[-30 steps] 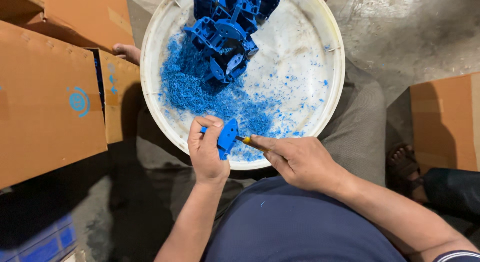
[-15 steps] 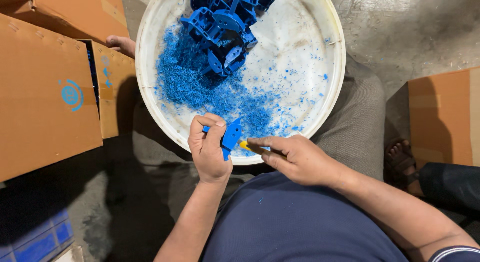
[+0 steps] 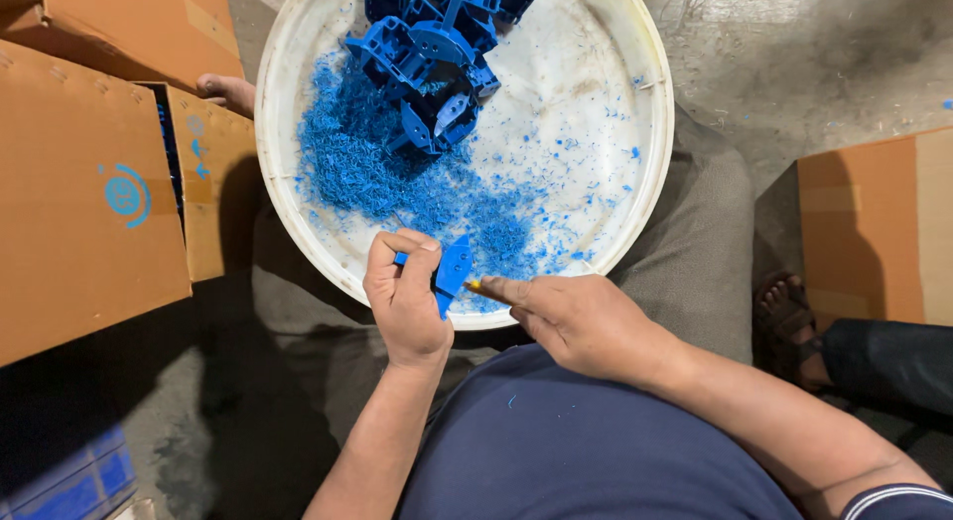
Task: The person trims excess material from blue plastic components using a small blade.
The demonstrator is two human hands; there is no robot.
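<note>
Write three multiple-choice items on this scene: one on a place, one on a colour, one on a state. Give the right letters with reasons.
1. Where does the heap of blue moulded plastic parts lie?
A. at the far side of the round white plastic basin
B. inside the brown cardboard box
C. on the grey concrete floor

2. What colour are the loose plastic shavings in the basin?
A. white
B. blue
C. orange

3. What is the left hand doing?
A. lying open on the lap
B. gripping the basin rim
C. gripping a small blue plastic part

Answers:
1 A, the heap lies against the basin's far edge.
2 B, they match the parts.
3 C, fingers close round it, while the right hand points a thin yellow-tipped tool at it.
</note>
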